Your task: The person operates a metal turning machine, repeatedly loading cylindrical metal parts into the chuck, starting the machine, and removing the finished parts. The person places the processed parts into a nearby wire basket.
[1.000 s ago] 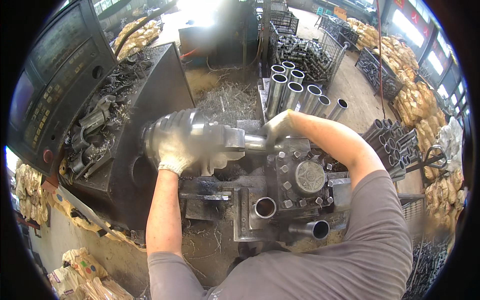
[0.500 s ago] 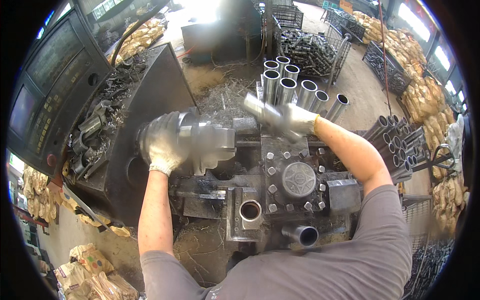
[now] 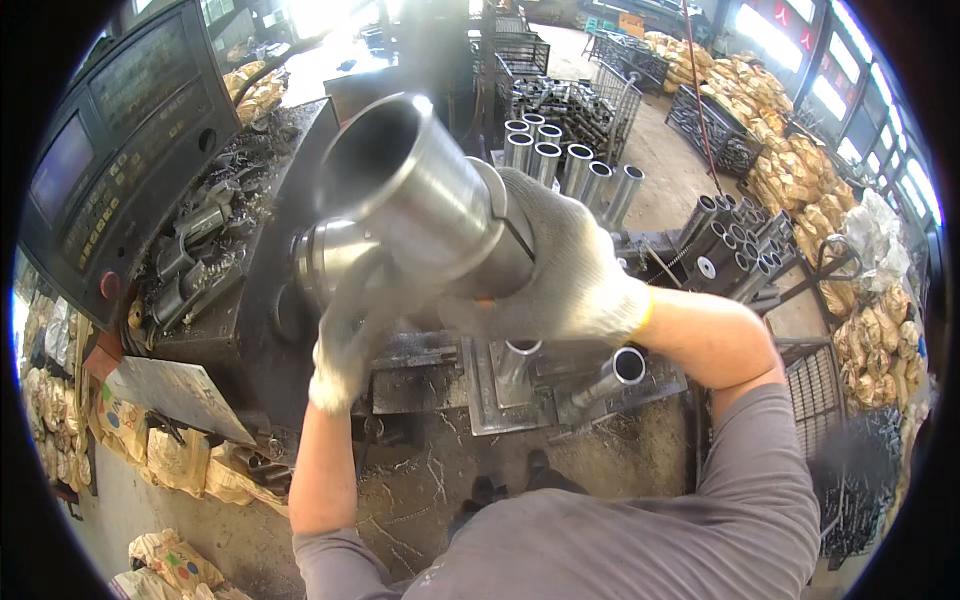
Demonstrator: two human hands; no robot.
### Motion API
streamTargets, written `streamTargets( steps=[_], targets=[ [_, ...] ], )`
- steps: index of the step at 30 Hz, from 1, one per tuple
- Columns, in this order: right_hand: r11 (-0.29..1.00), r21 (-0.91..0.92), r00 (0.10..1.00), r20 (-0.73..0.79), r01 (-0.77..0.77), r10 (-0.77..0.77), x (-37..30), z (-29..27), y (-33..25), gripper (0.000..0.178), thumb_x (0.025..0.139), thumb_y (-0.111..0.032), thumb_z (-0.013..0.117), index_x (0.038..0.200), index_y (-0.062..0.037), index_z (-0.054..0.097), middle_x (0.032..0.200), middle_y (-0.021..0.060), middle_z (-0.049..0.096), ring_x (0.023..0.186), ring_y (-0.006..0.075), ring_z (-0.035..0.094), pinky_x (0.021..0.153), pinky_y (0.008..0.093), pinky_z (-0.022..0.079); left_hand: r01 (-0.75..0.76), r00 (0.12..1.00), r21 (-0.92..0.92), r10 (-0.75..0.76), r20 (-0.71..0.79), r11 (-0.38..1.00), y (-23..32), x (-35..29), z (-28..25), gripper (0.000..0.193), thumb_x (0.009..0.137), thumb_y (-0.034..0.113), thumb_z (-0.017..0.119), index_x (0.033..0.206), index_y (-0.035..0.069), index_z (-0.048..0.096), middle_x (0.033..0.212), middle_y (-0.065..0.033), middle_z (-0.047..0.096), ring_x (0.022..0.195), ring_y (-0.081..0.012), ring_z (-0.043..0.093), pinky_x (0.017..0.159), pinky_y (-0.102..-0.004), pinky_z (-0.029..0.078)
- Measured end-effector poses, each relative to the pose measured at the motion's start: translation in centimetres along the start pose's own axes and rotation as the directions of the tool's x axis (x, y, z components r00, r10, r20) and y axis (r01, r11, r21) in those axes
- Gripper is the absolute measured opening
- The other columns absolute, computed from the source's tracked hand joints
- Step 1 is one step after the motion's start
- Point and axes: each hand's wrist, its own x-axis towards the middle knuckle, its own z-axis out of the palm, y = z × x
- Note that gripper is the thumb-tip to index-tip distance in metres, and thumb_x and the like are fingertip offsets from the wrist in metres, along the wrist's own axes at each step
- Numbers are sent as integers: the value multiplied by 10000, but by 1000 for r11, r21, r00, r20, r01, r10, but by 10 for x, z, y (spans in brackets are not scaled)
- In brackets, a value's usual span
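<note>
A shiny metal tube (image 3: 430, 205) with a wide open mouth is raised close to me, tilted up toward the left. My right hand (image 3: 575, 260), in a pale work glove, is wrapped round its lower end. A split or step shows in the metal by the thumb side. My left hand (image 3: 350, 320), also gloved, is under the tube's left side; motion smears its fingers, and whether they touch the tube is unclear. Behind the left hand is the round metal chuck (image 3: 318, 258) of a lathe, partly hidden by the tube.
A control panel (image 3: 130, 150) and a chip-strewn machine housing (image 3: 215, 235) stand at left. Several upright tubes (image 3: 545, 160) stand beyond my right hand, with a stack of tubes (image 3: 735, 240) farther right. Another tube (image 3: 605, 382) lies near me. Filled sacks (image 3: 790, 180) line the right side.
My right hand has brought the tube up and left, closer to me. My left hand has come away from the chuck, toward me and beneath the tube. The whole view has shifted.
</note>
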Motion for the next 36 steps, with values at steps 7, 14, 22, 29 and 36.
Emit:
streamTargets(
  steps=[7, 14, 22, 29, 36],
  targets=[
    [815, 392, 854, -122, -427, 506, 1, -49, -31, 491, 972, -271, 757, 1329, 21, 587, 1123, 152, 723, 758, 211, 724, 672, 362, 630, -46, 991, -123, 61, 121, 991, 39, -80, 15, 887, 976, 366, 802, 1650, -13, 365, 1560, -189, 572, 1486, -298, 511, 1254, -430, 381],
    [921, 200, 601, -798, 335, -45, -104, -255, -69, 367, 1130, -318, 508, 1230, 16, 622, 1022, 152, 698, 969, 258, 746, 820, 407, 659, 124, 986, -170, -102, 133, 978, -2, -90, 34, 808, 1003, 355, 772, 1618, -31, 417, 1511, -188, 613, 1423, -305, 578, 1247, -438, 400],
    [835, -142, 845, -151, -531, 512, -160, -78, -73, 531, 882, -248, 814, 1342, -57, 629, 1132, 170, 759, 939, 350, 783, 790, 445, 651, 105, 972, -317, -30, 234, 943, 15, -113, 102, 1092, 864, 287, 901, 1700, 27, 249, 1596, -155, 538, 1488, -276, 511, 1239, -412, 405],
    [670, -381, 644, 214, -637, 734, -230, 87, 38, 987, 774, -490, 911, 1506, -21, 444, 1103, 274, 744, 976, 446, 768, 857, 520, 627, 590, 651, -575, -755, -78, 568, -27, -139, 169, 527, 930, 187, 822, 1369, 4, 596, 1135, -112, 731, 995, -252, 739, 913, -382, 589],
    [417, -370, 199, 502, -830, 842, -258, 100, 87, 917, 718, -652, 864, 1257, 78, 736, 1119, 284, 780, 1042, 384, 766, 928, 444, 598, 694, 531, -401, -801, -276, 599, -90, -138, 165, 610, 972, 366, 835, 1355, -46, 599, 1191, -150, 728, 1022, -247, 724, 926, -378, 586]
  ],
)
